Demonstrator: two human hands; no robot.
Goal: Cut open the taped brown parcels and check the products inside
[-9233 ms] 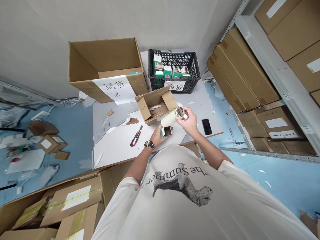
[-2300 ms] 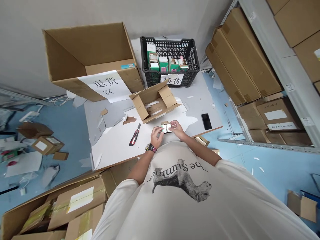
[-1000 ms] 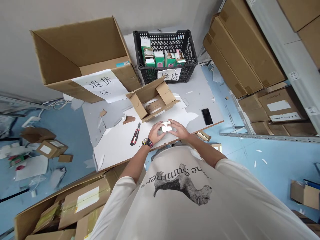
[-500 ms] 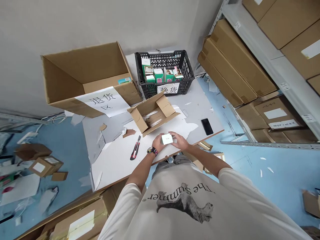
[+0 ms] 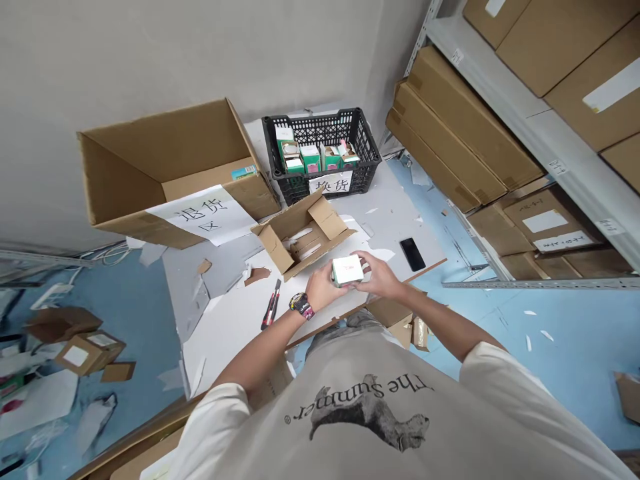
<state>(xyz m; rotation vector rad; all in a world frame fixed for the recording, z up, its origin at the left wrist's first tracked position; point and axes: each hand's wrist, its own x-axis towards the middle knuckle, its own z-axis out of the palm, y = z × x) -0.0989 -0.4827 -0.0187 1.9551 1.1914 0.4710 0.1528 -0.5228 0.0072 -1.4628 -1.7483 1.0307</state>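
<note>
Between my left hand [image 5: 320,290] and my right hand [image 5: 380,275] I hold a small white box with green edges [image 5: 347,270], gripped from both sides just above the white board [image 5: 225,340]. Its lid looks closed. A red-and-black box cutter [image 5: 270,307] lies on the board to the left, partly behind my left wrist. Beyond my hands sits a flattened-open small cardboard box [image 5: 300,240]. A black smartphone [image 5: 413,254] lies to the right of my right hand.
A black plastic crate [image 5: 320,120] holds several green-and-white boxes behind a 换货 sign. Left of it stands a large open carton [image 5: 150,150] with a paper sign. Shelves of sealed cartons [image 5: 460,127] fill the right side, and scraps litter the blue floor [image 5: 130,300].
The white flask seen earliest is out of sight. The small box now looks closed, and both hands have lifted it off the board. My view has tilted, shifting the scene.
</note>
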